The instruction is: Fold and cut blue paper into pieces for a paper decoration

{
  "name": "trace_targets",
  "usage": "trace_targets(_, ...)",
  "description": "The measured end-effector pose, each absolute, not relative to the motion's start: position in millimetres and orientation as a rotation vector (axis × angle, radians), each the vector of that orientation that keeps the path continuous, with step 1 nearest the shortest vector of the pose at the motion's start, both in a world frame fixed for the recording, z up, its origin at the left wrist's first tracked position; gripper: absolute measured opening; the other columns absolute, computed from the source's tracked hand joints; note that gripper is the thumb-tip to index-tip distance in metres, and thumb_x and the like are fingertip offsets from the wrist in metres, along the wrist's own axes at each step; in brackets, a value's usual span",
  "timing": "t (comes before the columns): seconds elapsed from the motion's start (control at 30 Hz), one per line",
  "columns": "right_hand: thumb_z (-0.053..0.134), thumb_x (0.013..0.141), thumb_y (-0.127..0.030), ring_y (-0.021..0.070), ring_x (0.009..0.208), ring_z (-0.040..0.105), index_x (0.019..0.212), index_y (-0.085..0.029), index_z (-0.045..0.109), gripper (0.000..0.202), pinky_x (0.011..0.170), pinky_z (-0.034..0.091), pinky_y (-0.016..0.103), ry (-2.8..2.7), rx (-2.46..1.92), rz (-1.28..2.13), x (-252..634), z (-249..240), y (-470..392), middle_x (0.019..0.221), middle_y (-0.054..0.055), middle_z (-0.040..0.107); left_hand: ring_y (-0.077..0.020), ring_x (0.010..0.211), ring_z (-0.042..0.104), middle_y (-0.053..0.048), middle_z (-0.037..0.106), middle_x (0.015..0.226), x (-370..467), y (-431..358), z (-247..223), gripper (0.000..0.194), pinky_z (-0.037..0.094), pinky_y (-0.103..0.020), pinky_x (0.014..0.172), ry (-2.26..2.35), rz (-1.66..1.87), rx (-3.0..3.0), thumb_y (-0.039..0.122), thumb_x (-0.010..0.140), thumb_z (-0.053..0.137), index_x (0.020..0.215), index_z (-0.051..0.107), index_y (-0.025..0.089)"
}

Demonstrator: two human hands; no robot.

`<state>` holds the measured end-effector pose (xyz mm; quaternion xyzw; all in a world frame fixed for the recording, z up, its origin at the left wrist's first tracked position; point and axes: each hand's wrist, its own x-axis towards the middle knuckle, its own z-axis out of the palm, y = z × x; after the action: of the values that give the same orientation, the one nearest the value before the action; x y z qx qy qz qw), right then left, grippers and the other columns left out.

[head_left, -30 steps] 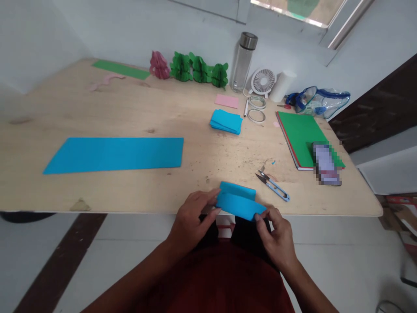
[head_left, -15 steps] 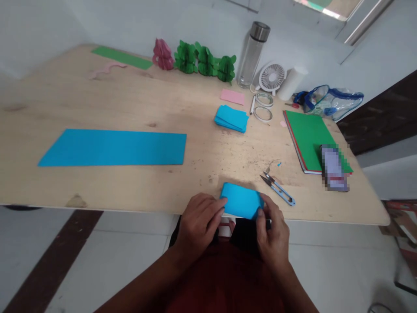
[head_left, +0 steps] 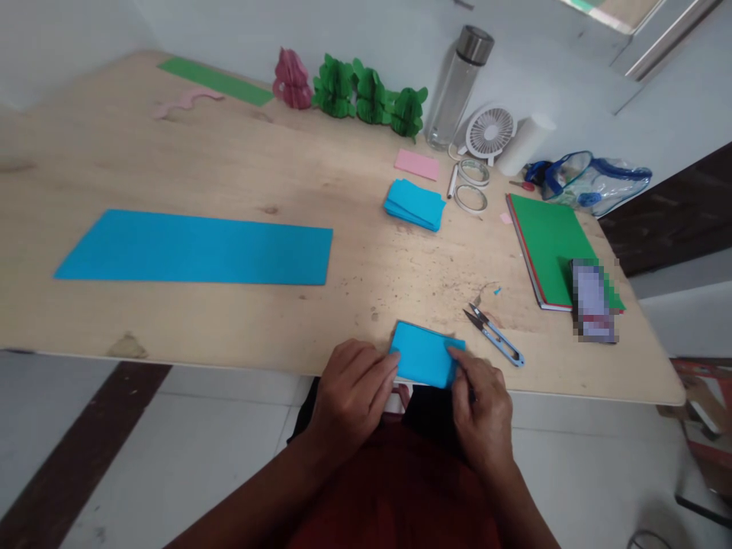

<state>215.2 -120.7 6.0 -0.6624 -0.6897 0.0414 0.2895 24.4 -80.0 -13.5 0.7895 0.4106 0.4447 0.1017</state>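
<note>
pale wooden surface against white wall, tiled floor below, small blue paper at near edge, left hand and right hand grasping its ends

In the low centre of the frame, a paper piece lies on the surface between my left grip and right grip, snips just right of it. A paper strip lies centre left, a paper stack behind the piece; at right, a phone lies partly on a sheet pile.
</note>
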Motion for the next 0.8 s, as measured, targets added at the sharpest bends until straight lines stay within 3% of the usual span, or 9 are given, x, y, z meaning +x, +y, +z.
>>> trace_targets(0.27,0.041,0.092,-0.015,0.0236,0.090,0.069,0.108,-0.017,0.067,0.030,0.083,0.047,0.041,-1.864,-1.804,0.109,216.2,9.3,-116.1,0.102,0.010,0.074,-0.0201,0.075,0.057,-0.008,0.065,0.076,25.0,-76.2,-6.8,0.017,0.049,-0.037,0.070,1.246,1.248,2.433,0.006,0.085,0.052,0.094,0.066,0.011)
trace_targets(0.5,0.040,0.092,-0.016,0.0235,0.091,0.070,0.107,-0.017,0.067,0.031,0.084,0.047,0.042,-1.857,-1.819,0.134,215.8,11.5,-112.8,0.102,0.009,0.075,-0.0257,0.109,0.059,-0.013,0.068,0.116,22.0,-69.1,-4.6,0.018,0.047,-0.040,0.086,1.148,1.088,2.581,0.011,0.088,0.049,0.089,0.067,0.014)
trace_targets(0.8,0.041,0.090,-0.015,0.0239,0.088,0.070,0.104,-0.017,0.068,0.030,0.082,0.047,0.042,-1.864,-1.830,0.148,215.9,12.6,-110.9,0.099,0.009,0.075,-0.0282,0.116,0.055,-0.012,0.064,0.126,21.0,-71.3,-6.4,0.032,0.038,-0.046,0.095,1.185,0.882,2.688,0.025,0.094,0.048,0.119,0.062,0.011)
